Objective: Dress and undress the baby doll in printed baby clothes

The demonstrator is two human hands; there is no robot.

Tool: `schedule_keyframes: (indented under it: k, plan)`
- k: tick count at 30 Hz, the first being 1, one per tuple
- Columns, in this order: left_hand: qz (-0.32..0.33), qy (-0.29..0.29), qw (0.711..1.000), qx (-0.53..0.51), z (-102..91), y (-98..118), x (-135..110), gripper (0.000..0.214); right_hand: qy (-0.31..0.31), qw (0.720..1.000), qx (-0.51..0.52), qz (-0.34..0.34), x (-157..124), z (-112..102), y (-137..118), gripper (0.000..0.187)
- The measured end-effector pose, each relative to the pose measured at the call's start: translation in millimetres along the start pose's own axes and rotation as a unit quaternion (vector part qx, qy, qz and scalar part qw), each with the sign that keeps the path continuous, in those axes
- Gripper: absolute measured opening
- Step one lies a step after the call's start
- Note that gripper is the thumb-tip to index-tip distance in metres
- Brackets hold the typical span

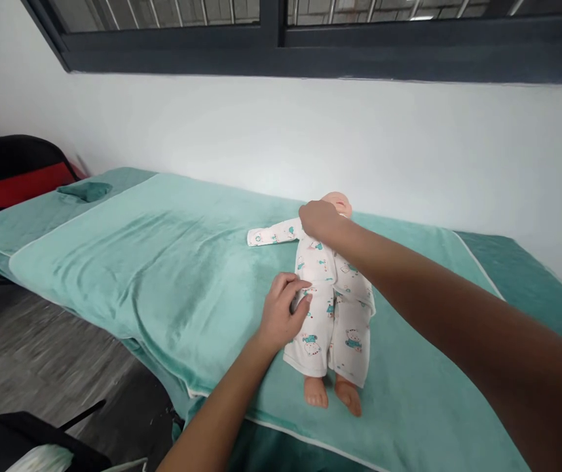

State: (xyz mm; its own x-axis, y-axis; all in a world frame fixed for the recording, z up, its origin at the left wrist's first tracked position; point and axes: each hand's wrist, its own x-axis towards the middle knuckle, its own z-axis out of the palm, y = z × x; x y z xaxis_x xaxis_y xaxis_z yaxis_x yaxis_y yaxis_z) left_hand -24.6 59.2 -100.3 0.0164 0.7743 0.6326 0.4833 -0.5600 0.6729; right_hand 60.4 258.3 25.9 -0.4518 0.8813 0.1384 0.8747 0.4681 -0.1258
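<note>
A baby doll (340,202) lies on its back on the bed, its head toward the wall and its bare feet toward me. It wears a white printed top (316,261) and matching trousers (316,328). One sleeve (275,233) stretches out flat to the left. My right hand (318,219) is closed at the doll's shoulder, on the top near the neck, and covers part of the head; its fingertips are hidden. Beside the doll's waist, my left hand (285,311) rests with thumb and forefinger apart, touching the clothes where top and trousers meet.
A light green blanket (163,262) with some wrinkles covers the bed, over a darker green sheet (531,269). The white wall (261,131) and a dark window frame (281,56) stand behind. Black and red chairs (20,170) are at the left; a black seat (25,439) is at lower left.
</note>
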Motion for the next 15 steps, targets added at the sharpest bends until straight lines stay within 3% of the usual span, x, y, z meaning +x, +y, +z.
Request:
schedule_keyframes:
  k: [4,8,12,15]
  plan:
    - [0.017,-0.002,1.000,-0.021,0.2,1.0,-0.9,0.016,-0.055,0.995,-0.039,0.071,-4.1,-27.2,18.9,0.018]
    - [0.006,0.027,0.999,-0.034,1.8,1.3,-1.6,0.015,-0.046,0.991,-0.039,0.121,-24.4,-49.5,43.0,0.036]
    - [-0.025,0.059,0.997,-0.048,-2.6,-0.1,4.1,0.011,-0.027,0.986,-0.021,0.165,-48.3,-49.5,62.9,0.037]
    - [-0.044,0.065,0.996,-0.036,-8.2,-5.2,23.0,0.011,0.014,0.983,0.010,0.185,-63.0,-41.7,74.9,0.032]
